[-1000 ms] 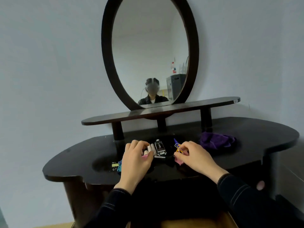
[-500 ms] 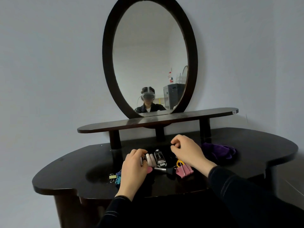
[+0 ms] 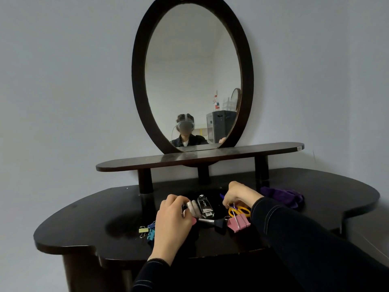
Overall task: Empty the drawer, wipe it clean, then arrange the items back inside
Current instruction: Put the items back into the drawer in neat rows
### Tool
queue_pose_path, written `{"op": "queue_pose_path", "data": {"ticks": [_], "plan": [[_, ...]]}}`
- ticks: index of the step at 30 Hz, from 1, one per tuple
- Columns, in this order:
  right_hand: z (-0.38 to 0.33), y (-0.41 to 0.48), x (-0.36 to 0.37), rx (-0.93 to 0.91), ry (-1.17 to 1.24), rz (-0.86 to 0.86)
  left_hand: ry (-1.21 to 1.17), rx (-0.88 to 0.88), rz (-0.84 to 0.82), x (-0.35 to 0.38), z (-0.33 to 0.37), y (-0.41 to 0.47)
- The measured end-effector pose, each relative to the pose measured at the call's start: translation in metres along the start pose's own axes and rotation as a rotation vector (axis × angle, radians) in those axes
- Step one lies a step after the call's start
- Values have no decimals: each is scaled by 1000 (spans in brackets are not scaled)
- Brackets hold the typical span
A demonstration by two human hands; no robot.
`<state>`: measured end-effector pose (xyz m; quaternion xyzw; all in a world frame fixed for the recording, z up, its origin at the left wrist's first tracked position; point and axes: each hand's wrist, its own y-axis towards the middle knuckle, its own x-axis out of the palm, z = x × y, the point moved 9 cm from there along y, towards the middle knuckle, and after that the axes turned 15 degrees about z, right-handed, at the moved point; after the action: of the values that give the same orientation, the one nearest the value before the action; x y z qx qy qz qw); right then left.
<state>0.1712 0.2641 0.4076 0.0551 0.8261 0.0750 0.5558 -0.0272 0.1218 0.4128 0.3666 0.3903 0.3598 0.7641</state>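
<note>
Small items lie in a cluster on the dark dressing table top [image 3: 326,190]; the drawer is out of view. My left hand [image 3: 171,218] is curled over a small dark-and-white tube beside two white rolls [image 3: 194,206] and a black-and-clear case [image 3: 205,206]. My right hand [image 3: 240,193] is pinched on the yellow-handled scissors [image 3: 241,211], whose blue tip pokes out to the left of my fingers. In front lie a pink binder clip [image 3: 239,224] and a brush with a metal ferrule [image 3: 207,221]. A crumpled purple cloth [image 3: 284,196] sits to the right.
Small yellow [image 3: 143,230] and blue [image 3: 151,233] binder clips lie left of my left hand. A raised shelf [image 3: 210,158] on short posts crosses the back under an oval mirror [image 3: 192,76]. The table's front edge is curved, close to my wrists.
My right hand left the pink binder clip, lifted toward the back, then came down on the scissors. My left hand stayed curled by the white rolls. The view tilted upward.
</note>
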Motion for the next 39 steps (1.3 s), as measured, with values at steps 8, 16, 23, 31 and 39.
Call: {"op": "queue_pose_path", "data": {"ticks": [8,16,23,31,39], "plan": [[37,-14,-53,-95,755,488,117,286,182,-19,41,3],[75,-44,-37,-132,684,651,470,88,-409,77,41,36],[80,-43,-38,-99,656,689,463,127,-625,130,43,30],[89,-53,-49,-20,619,773,61,33,-359,116,57,45],[80,-64,-40,-81,1009,519,-808,-534,-64,32,59,29]]}}
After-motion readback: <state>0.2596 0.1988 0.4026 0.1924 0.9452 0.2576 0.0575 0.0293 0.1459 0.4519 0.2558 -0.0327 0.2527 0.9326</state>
